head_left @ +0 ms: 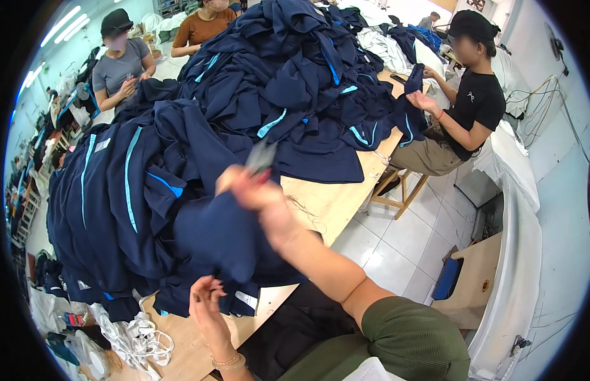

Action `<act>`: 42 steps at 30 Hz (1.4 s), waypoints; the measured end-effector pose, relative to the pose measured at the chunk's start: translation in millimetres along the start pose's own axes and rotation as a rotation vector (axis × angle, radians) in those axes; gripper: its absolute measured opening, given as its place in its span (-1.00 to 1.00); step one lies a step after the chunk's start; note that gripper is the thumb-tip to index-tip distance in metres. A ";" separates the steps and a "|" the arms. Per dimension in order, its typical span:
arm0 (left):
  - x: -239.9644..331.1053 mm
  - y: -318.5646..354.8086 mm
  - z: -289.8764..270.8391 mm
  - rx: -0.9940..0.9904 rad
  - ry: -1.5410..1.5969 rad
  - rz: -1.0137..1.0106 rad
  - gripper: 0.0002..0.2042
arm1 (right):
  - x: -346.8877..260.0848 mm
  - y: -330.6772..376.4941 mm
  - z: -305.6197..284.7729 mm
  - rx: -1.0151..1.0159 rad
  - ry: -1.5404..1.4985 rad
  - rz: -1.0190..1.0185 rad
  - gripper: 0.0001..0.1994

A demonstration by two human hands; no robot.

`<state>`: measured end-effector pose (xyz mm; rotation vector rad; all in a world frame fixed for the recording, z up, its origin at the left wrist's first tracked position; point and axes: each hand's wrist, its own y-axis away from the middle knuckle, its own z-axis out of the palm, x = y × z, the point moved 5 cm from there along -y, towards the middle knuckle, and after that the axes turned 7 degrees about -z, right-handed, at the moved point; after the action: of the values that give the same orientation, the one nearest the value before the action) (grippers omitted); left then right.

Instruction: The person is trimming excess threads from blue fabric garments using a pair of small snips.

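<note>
Gripping a small grey metal thread snips between its fingers, the right hand is raised above a dark navy fabric garment with light blue stripes. That garment lies at the near edge of a large heap of similar navy clothes on the pale wooden desk. Lower down, the left hand touches the garment's hem, fingers loosely curled, grasping nothing clearly. White cords lie beside it.
</note>
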<state>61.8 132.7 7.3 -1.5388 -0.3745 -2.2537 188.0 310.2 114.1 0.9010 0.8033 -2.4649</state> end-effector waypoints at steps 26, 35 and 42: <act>61.8 93.3 -110.9 0.272 0.492 -0.065 -0.54 | 96.2 40.2 8.2 -0.600 0.959 -0.040 -0.67; 55.9 86.8 -158.2 0.318 0.179 0.057 -0.57 | 126.9 60.4 69.0 -0.665 -0.164 0.304 -0.58; 84.1 146.9 -233.8 0.539 -0.152 0.168 -0.58 | 130.3 67.7 68.0 -0.751 -0.117 0.421 -0.50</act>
<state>-92.6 -111.2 1.2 -1.3873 -0.7895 -1.7221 99.9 194.7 42.5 0.5560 1.2225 -1.6318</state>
